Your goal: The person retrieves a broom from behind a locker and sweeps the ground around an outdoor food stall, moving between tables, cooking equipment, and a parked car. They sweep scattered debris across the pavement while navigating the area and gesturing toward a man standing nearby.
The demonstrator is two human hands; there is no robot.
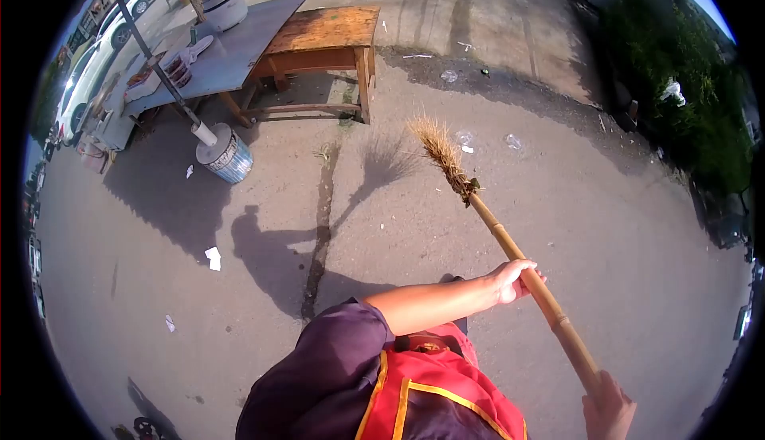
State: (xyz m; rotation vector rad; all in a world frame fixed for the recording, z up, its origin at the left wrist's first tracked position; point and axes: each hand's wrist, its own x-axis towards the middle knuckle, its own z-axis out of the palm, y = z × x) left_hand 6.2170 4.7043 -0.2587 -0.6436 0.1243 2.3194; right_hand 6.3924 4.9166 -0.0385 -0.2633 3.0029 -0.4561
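A broom with a long bamboo handle (562, 324) slants across in front of me, its straw bristles (440, 149) pointing to the far left. My left hand (514, 281) is closed around the middle of the handle. Lower right, near the end of the handle, my right hand (610, 410) grips it too. The bristles appear above the pavement, and their shadow falls to the left of them. Clear plastic litter (512, 142) and a white scrap (468, 150) lie just right of the bristles.
A wooden table (331, 32) adjoins a grey-topped table (231, 51) bearing a white pot (225, 5). A pole stands in a paint bucket (227, 155). White paper (213, 258) lies on the left pavement. Bushes (665, 65) line the right side; white cars (84, 81) are parked left.
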